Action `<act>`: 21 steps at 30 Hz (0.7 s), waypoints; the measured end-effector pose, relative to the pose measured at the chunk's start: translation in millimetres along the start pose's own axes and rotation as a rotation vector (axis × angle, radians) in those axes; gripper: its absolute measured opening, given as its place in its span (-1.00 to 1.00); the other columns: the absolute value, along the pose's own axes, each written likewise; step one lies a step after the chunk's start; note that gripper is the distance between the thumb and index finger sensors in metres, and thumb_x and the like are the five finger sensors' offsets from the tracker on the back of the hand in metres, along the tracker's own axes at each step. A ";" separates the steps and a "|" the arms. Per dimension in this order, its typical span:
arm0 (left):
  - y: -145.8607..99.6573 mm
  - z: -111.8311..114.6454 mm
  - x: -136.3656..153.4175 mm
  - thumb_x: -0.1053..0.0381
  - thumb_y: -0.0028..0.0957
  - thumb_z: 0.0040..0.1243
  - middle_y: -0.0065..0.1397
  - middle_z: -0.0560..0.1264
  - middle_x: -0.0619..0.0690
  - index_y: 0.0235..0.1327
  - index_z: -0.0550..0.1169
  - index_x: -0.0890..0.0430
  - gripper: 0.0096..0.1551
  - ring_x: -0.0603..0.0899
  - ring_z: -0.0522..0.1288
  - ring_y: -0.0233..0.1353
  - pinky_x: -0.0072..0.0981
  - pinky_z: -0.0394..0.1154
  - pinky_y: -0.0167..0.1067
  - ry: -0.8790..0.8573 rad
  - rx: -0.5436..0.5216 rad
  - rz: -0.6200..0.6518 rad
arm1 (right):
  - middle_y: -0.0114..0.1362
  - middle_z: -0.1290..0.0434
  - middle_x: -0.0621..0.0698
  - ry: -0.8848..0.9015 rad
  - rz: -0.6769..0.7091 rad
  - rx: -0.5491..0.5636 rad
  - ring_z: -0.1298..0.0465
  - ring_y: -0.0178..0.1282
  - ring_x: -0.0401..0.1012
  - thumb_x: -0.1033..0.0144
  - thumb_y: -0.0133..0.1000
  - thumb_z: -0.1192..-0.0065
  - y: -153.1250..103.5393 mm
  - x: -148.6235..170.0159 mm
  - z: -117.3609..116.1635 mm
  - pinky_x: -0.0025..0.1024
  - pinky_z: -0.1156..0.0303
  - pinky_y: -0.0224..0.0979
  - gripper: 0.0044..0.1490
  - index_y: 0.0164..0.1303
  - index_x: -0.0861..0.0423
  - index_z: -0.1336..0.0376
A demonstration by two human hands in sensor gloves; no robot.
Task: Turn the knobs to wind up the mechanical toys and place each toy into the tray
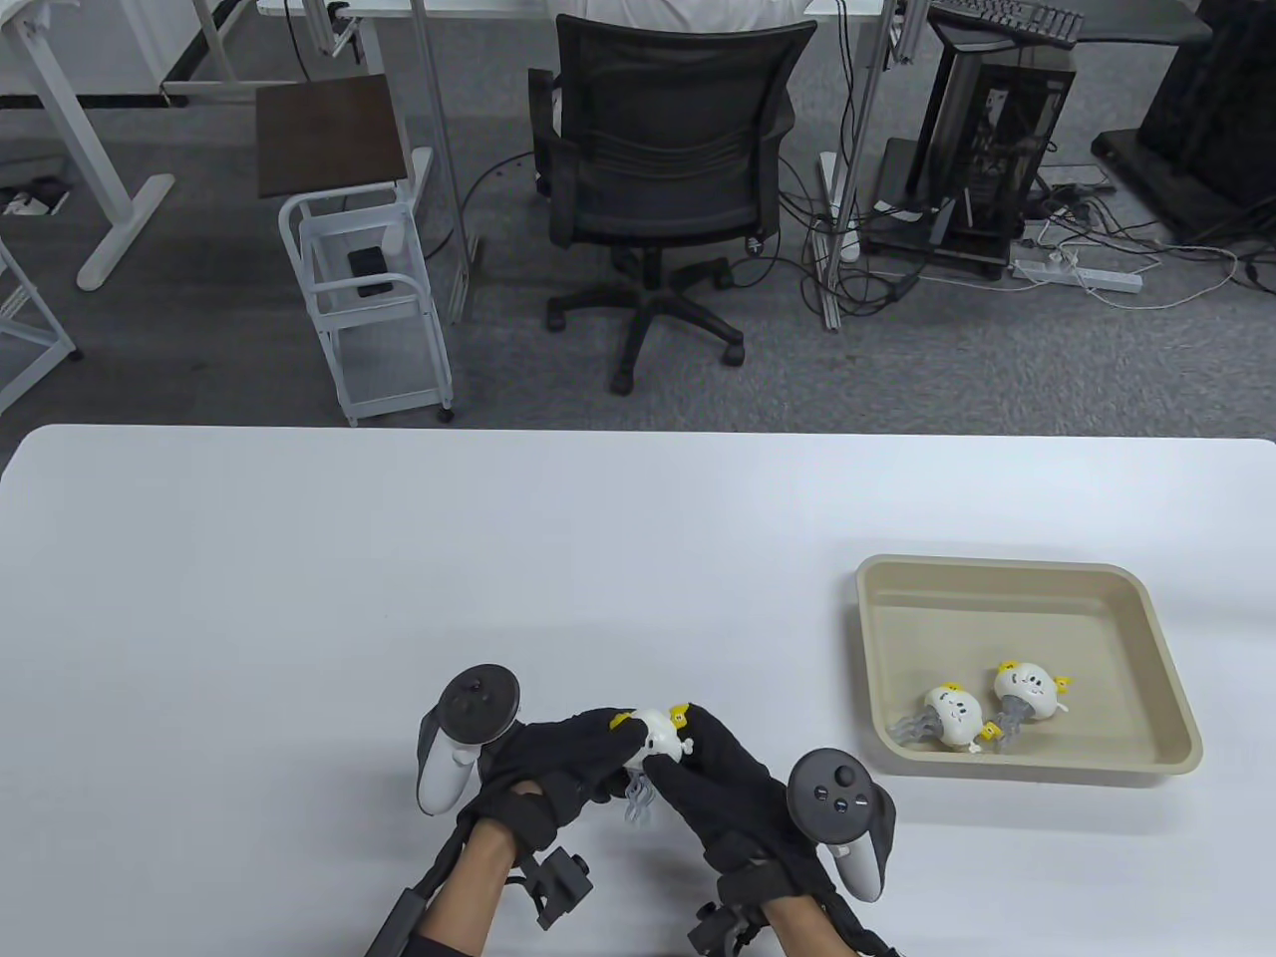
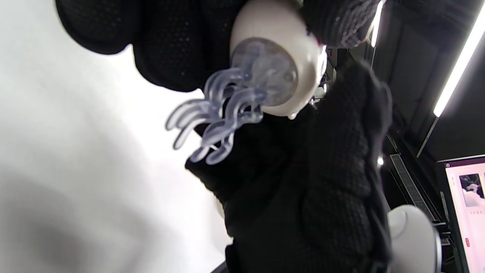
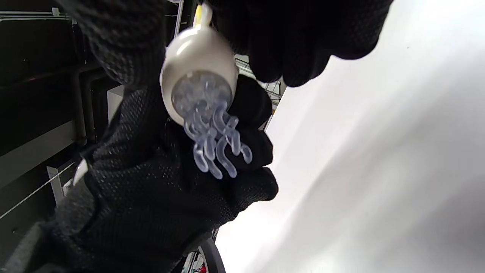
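A white jellyfish toy (image 1: 656,740) with grey tentacles and yellow tabs is held above the table's near edge, between both gloved hands. My left hand (image 1: 573,753) curls round its left side; my right hand (image 1: 713,766) pinches its right side where a small white knob (image 1: 686,748) sticks out. From below, the toy (image 2: 274,57) shows its round clear base and dangling tentacles (image 2: 212,117); the right wrist view shows the same toy (image 3: 197,72). A beige tray (image 1: 1176,698) at the right holds two more jellyfish toys (image 1: 952,716) (image 1: 1027,692).
The white table (image 1: 399,578) spreads wide to the left and behind my hands. Beyond its far edge stand an office chair (image 1: 663,169), a white cart (image 1: 364,299) and a computer tower (image 1: 997,140).
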State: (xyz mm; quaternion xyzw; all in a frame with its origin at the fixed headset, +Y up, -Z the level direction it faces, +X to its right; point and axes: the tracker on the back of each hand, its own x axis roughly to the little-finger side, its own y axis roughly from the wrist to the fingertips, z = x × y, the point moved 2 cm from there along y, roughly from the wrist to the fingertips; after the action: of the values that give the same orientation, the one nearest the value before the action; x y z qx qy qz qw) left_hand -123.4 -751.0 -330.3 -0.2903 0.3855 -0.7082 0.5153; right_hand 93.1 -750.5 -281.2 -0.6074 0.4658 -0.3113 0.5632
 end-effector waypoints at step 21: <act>-12.0 -12.6 2.8 -0.60 0.11 -0.24 0.61 -0.53 0.37 0.70 -0.39 -0.01 0.22 0.61 -0.64 0.47 0.72 -0.40 0.23 0.857 0.043 -0.159 | 0.46 -0.41 0.33 -0.073 -0.113 0.195 -0.50 0.31 0.16 -0.03 0.32 -0.43 66.2 -30.1 154.8 -0.04 -0.46 0.42 -0.01 0.63 0.42 -0.12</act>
State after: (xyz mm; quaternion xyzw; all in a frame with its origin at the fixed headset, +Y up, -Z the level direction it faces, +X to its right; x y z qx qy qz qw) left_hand -140.6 -748.5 -326.9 0.0122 0.5261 -0.8101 0.2584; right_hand 207.4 -657.3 -367.8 -0.5858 0.3775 -0.3642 0.6179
